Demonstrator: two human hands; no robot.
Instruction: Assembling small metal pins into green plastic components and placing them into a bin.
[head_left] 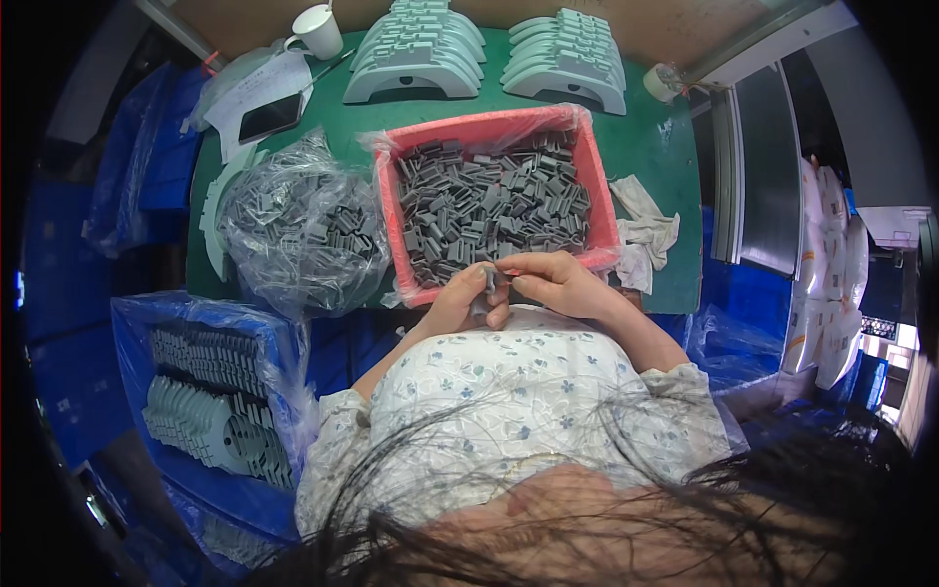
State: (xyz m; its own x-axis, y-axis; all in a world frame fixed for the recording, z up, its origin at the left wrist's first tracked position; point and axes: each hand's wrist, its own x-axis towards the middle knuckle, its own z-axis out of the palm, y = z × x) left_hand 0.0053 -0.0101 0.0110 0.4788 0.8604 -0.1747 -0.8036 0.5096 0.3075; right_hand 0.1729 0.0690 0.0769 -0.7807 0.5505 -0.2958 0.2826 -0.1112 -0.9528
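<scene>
Close in front of my body, at the near rim of a red plastic bin [391,210], both hands meet around a small grey plastic part [482,302]. My left hand [460,301] is closed on this part, its thumb along the top. Thumb and forefinger of my right hand [553,281] pinch at the part's upper end; whatever tiny thing they may hold is hidden. Lots of loose grey plastic clips [494,201] fill the bin, which is lined with clear film. Left of it, a clear plastic bag [303,220] holds more grey pieces.
Stacks of curved pale-grey plastic pieces [416,78] stand at the back of the green table [670,147]. A white mug [317,32], a phone [270,117] and papers lie back left. A crumpled cloth [646,230] is at right. Lower left, a blue crate [205,479] holds curved parts.
</scene>
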